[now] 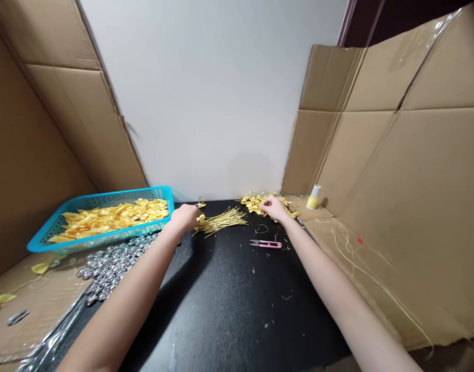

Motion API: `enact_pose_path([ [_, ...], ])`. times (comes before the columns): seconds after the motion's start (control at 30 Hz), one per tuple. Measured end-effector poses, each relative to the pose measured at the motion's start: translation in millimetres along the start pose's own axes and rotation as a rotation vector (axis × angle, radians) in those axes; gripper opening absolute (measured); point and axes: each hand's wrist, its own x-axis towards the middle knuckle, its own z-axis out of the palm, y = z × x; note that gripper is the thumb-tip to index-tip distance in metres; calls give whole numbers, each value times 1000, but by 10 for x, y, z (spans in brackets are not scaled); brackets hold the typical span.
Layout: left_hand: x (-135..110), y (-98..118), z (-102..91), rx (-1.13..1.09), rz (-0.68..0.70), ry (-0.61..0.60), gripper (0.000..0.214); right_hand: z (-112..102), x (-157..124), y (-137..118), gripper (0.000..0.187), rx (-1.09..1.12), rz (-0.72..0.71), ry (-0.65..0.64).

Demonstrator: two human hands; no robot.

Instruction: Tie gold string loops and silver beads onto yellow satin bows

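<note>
My left hand (186,215) is closed at the near end of a bundle of thin gold ties (225,220) that lies on the black tabletop (229,299); a small yellow piece shows at its fingers. My right hand (274,207) reaches into a loose pile of yellow ribbon bows (260,200) at the back of the table, fingers curled on the pile. Whether it grips a bow is hidden.
A blue mesh basket (46,238) full of yellow bows stands at the left, with a heap of silver metal pieces (112,263) in front of it. Pink thread snips (266,244) lie mid-table. A small spool (314,197) stands at the right. Cardboard walls (407,196) enclose both sides.
</note>
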Motion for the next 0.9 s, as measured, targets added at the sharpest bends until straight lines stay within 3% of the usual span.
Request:
enact_pose_path([
  [0.2, 39, -18, 114, 92, -74, 2, 30, 240, 67, 124, 13, 69, 57, 57],
  [0.43, 78, -70, 218, 113, -58, -8, 33, 460, 496, -158, 10, -43, -23, 62],
  [0.53, 104, -118, 244, 101, -49, -13, 32, 464, 722, -271, 8, -168, -37, 59],
  [0.63, 118, -156, 233, 70, -16, -14, 32, 435, 847, -286, 3, -316, 44, 23],
  [0.77, 135, -191, 224, -25, 130, -11, 46, 367, 862, -281, 8, -471, 142, 16],
  [0.9, 188, -236, 290, -103, 163, -24, 45, 305, 778, -418, 23, -510, 54, 75],
])
